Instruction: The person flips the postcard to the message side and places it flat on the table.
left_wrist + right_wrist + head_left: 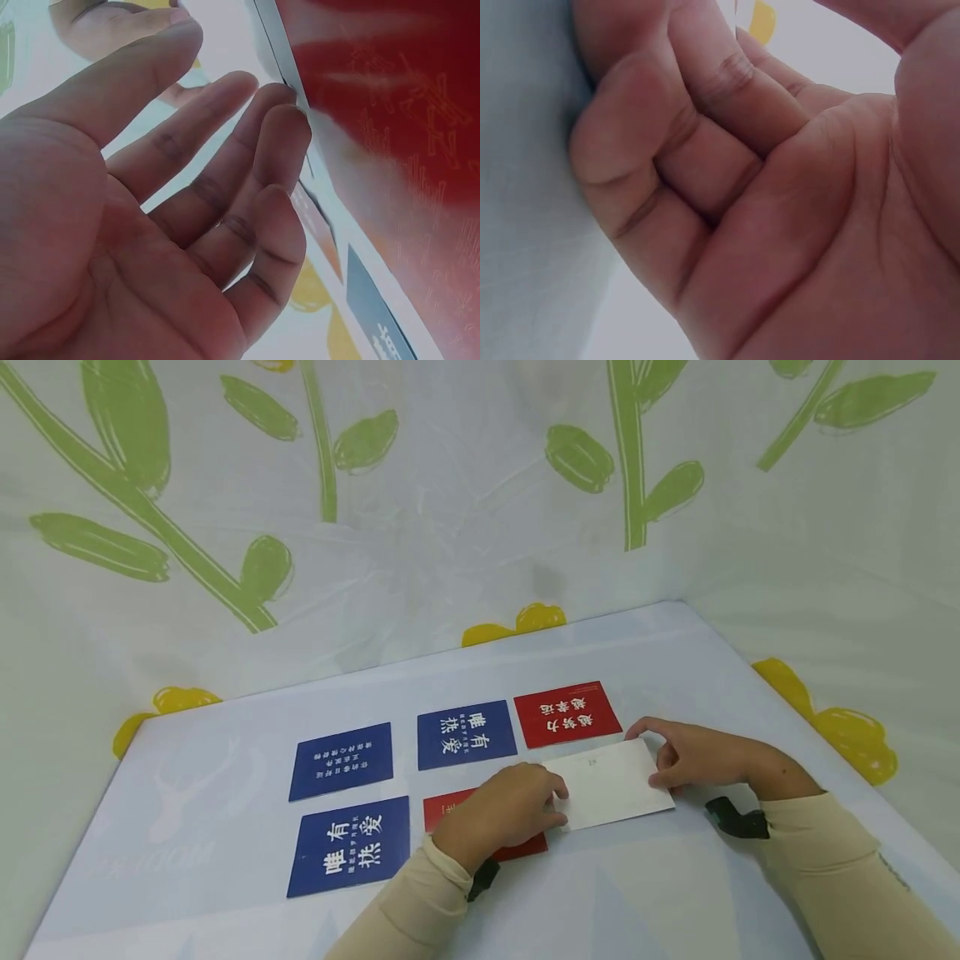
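In the head view a white card [607, 783], plain apart from a small faint mark near its top, lies between the two hands at the right of the card group. My right hand [705, 758] holds its right edge, the thumb on the near part and the index finger at the far corner. At the left edge my left hand [501, 810] has its thumb and fingertips apart, loosely bent, beside the card. Under the left hand a red card [525, 849] is partly hidden. The left wrist view shows the bent fingers close to a red printed surface [405, 97].
Another red card [567, 714] with white characters lies beyond the white one. Left of it are three blue cards, one at the back middle [467, 735], one at the back left [341, 761] and one in front [348, 847]. A patterned cloth wall [450, 527] borders the table.
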Motion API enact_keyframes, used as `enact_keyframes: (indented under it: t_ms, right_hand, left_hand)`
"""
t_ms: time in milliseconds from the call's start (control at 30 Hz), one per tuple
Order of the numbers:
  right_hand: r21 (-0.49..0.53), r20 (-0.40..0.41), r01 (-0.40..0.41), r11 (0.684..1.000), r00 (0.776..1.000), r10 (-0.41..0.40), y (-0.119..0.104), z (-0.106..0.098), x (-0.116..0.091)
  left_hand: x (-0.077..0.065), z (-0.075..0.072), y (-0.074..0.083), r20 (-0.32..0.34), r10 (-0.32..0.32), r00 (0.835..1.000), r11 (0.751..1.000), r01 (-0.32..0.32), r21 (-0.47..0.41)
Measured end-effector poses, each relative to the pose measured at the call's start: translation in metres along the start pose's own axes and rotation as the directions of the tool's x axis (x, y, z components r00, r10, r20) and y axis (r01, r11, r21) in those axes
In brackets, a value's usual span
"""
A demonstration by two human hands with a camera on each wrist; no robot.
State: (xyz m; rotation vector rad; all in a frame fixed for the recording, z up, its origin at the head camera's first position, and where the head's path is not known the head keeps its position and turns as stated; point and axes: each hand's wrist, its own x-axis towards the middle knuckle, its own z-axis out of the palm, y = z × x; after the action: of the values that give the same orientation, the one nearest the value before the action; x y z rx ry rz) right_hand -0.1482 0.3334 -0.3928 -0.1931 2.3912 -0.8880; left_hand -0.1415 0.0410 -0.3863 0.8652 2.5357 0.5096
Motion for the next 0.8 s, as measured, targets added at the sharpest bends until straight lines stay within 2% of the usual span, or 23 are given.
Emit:
enact_keyframes:
  t_ms: [233, 500, 633, 800]
  right_hand:
    - [-0.057, -0.017, 0.013, 0.998, 1.0, -0.014, -0.002, 0.002, 0.0]
    - [-0.089, -0.038, 0.014, 0.996, 0.999, -0.017, -0.004, 0.001, 0.0]
    - [-0.127, -0.115, 0.003, 0.992, 0.993, -0.017, -0.004, -0.002, 0.003]
    - [-0.189, -0.225, 0.003, 0.982, 0.973, -0.047, -0.014, -0.01, 0.015]
  left_hand:
    - [0.002, 0.005, 0.0, -0.034, 0.037, 0.999, 0.996, -0.035, 0.083]
    - [0.003, 0.007, 0.0, -0.048, 0.107, 0.993, 0.976, -0.096, 0.195]
    - [0.003, 0.007, 0.0, -0.046, 0.125, 0.991, 0.966, -0.111, 0.234]
    - [0.003, 0.006, 0.002, -0.048, 0.127, 0.991, 0.956, -0.11, 0.27]
